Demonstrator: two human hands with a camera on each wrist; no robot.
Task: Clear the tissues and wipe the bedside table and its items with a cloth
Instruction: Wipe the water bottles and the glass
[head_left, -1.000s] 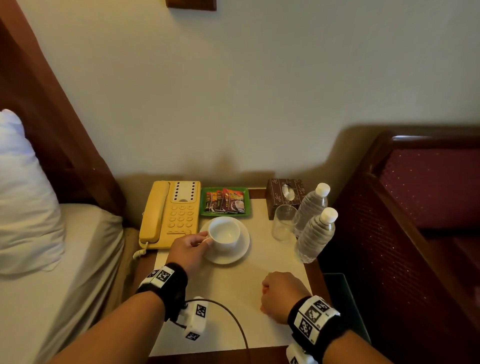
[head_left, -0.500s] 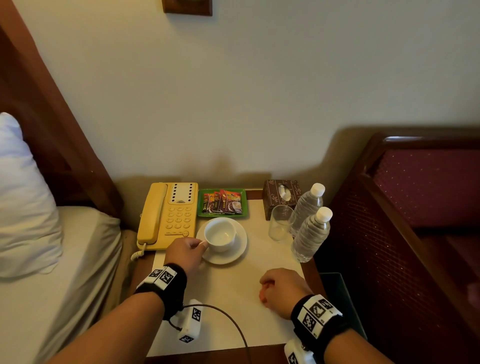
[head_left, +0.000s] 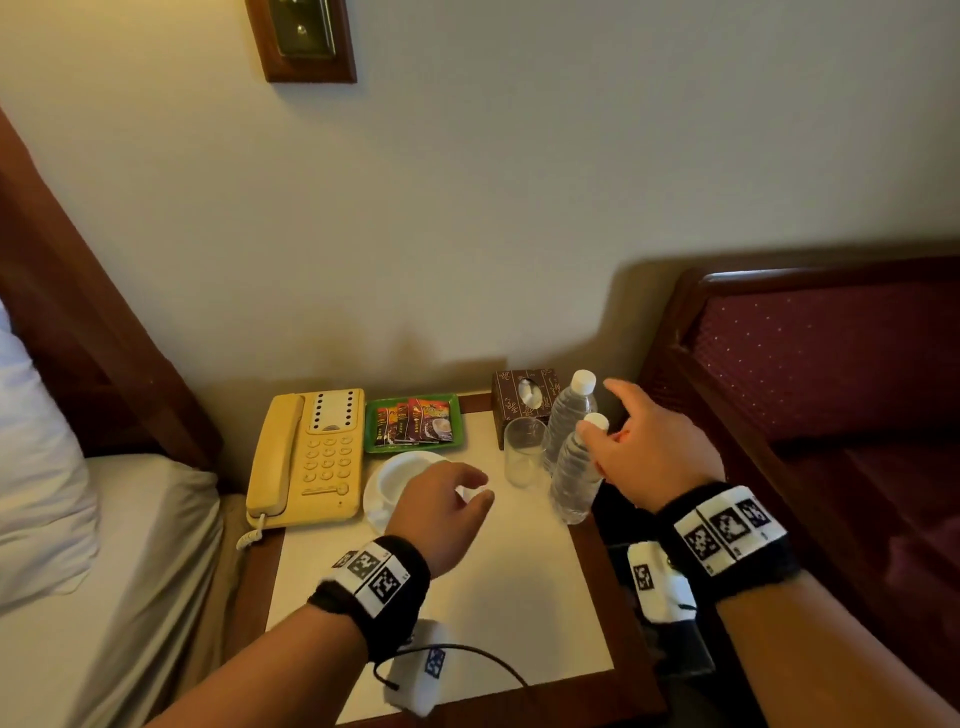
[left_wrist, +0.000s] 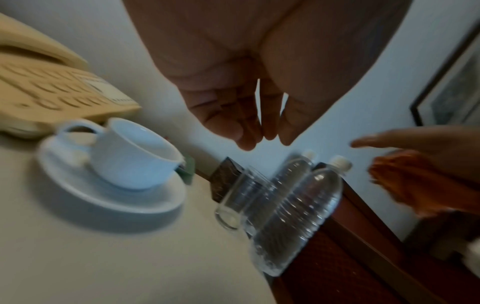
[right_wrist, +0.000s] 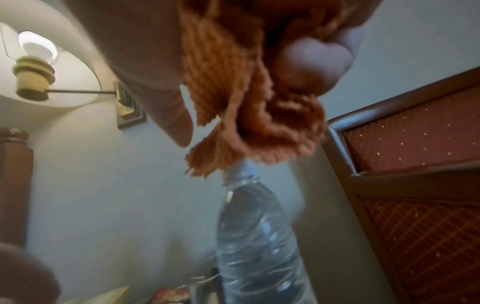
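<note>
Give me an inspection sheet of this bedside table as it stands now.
Surface: bedside table, pale top in a wood frame, front half bare.
Job's things: orange cloth bunched in the right hand; tissue box at the back, beside the bottles.
Clutter: yellow phone; green tray of sachets; white cup upright on its saucer; empty glass; two capped water bottles.
Grippers: left hand above the saucer, fingers loosely curled, holding nothing; right hand grips the cloth, at the nearer bottle's cap.
Cables: coiled phone cord; black wrist-camera lead.
Surroundings: bed left, wall lamp, dark red upholstered seat right.
</note>
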